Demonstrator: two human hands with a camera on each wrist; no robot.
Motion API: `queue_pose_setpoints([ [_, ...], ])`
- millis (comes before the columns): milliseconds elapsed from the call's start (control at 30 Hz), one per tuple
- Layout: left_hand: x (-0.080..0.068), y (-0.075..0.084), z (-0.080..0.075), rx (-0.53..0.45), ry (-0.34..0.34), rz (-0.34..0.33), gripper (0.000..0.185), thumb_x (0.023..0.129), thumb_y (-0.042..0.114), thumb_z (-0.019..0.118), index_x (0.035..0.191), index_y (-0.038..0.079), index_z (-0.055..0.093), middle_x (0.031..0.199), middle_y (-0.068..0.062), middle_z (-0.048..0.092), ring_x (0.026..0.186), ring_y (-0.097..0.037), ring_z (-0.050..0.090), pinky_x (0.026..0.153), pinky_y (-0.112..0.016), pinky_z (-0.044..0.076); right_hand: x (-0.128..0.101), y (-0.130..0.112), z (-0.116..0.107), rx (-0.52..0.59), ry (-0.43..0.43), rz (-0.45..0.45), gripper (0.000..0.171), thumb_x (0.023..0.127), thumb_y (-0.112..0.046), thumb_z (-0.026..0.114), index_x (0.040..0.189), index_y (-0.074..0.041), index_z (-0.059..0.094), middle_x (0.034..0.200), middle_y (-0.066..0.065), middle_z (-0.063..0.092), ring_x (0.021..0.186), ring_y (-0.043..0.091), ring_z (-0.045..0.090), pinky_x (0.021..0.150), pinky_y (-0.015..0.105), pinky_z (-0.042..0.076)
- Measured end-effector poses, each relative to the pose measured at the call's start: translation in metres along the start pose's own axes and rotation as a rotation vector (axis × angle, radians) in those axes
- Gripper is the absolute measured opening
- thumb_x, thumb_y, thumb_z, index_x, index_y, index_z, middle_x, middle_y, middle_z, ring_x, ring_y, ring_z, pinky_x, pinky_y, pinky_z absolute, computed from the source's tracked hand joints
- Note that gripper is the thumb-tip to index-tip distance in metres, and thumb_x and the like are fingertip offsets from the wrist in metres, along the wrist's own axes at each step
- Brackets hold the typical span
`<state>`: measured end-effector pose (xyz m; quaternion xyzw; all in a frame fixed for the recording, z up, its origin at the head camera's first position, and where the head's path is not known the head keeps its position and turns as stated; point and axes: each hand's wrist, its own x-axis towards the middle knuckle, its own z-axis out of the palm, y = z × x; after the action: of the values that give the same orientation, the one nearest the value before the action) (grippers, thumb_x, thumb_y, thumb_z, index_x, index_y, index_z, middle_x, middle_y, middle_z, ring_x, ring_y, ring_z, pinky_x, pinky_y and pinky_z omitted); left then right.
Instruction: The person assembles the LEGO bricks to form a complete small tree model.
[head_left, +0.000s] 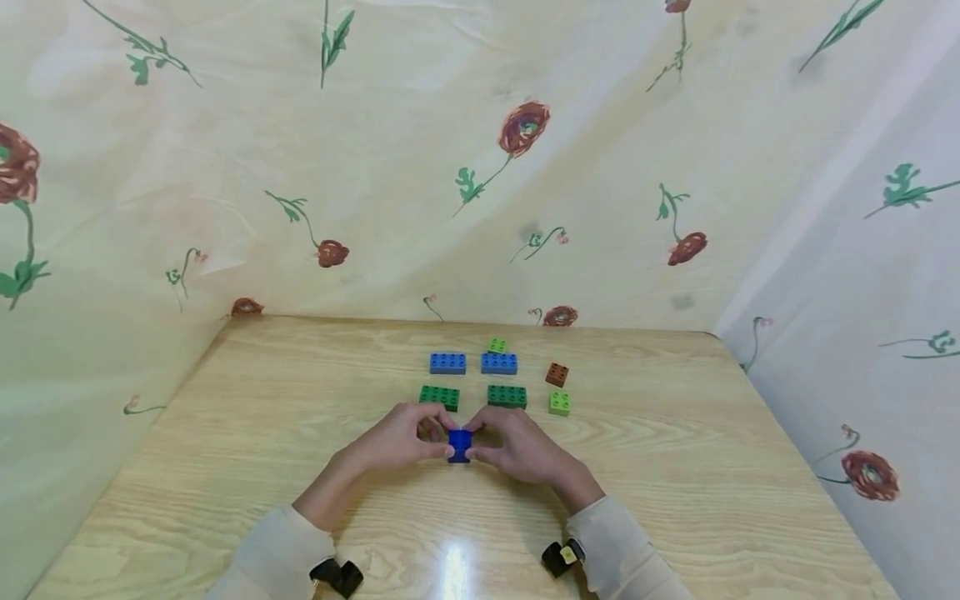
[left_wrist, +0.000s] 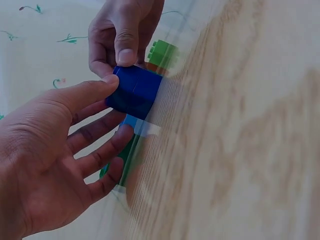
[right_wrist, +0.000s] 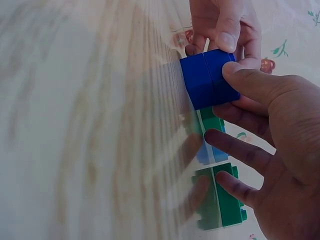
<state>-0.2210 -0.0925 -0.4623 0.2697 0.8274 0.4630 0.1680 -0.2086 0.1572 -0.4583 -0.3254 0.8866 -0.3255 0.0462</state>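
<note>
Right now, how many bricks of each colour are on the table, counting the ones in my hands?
Dark blue bricks, held by both hands: 2
Light blue bricks: 2
Dark green bricks: 2
Light green bricks: 2
Brown brick: 1
Total: 9

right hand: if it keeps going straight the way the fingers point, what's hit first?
The right hand points toward the left hand, with the dark blue plastic brick stack pinched between them. It would press that stack first, then the left fingers.
</note>
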Motion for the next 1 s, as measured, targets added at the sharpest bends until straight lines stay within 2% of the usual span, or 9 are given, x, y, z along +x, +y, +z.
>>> queue_pose_setpoints([
  [267,-0.002,0.002,-0.001,0.004,0.0,-0.008,0.02,0.094,0.021,0.078,0.112,0.02,0.07,0.106,0.001,0.069,0.09,-0.015,0.064,0.073,-0.027,0.055,-0.001,-0.001,-0.001,0.039,-0.018,0.045,0.027,0.096,-0.028,0.075,0.12,-0.015,0.071,0.115,-0.004,0.073,0.109,0.014,0.067,0.098,0.039,0.056],
  [533,-0.003,0.001,0.002,0.006,0.009,-0.018,0.019,0.094,0.021,0.077,0.112,0.02,0.07,0.109,0.0,0.068,0.091,-0.016,0.064,0.071,-0.027,0.055,-0.002,-0.003,-0.003,0.024,-0.043,0.078,0.031,0.095,-0.024,0.076,0.125,-0.016,0.071,0.117,-0.006,0.072,0.11,0.011,0.066,0.098,0.036,0.056],
  [833,-0.002,0.003,0.001,0.044,0.023,-0.028,0.021,0.094,0.022,0.077,0.114,0.02,0.069,0.111,0.003,0.07,0.095,-0.013,0.064,0.083,-0.029,0.056,-0.008,0.001,-0.017,0.055,-0.017,0.132,0.032,0.096,-0.024,0.074,0.127,-0.014,0.071,0.12,-0.001,0.073,0.115,0.018,0.067,0.098,0.045,0.056],
  [1000,-0.002,0.004,0.0,0.048,0.022,-0.03,0.022,0.093,0.023,0.078,0.113,0.02,0.07,0.112,0.004,0.07,0.095,-0.013,0.064,0.085,-0.031,0.056,-0.014,0.008,-0.027,0.049,0.023,0.16,0.034,0.097,-0.025,0.074,0.128,-0.013,0.07,0.121,0.002,0.074,0.117,0.022,0.067,0.1,0.05,0.054],
])
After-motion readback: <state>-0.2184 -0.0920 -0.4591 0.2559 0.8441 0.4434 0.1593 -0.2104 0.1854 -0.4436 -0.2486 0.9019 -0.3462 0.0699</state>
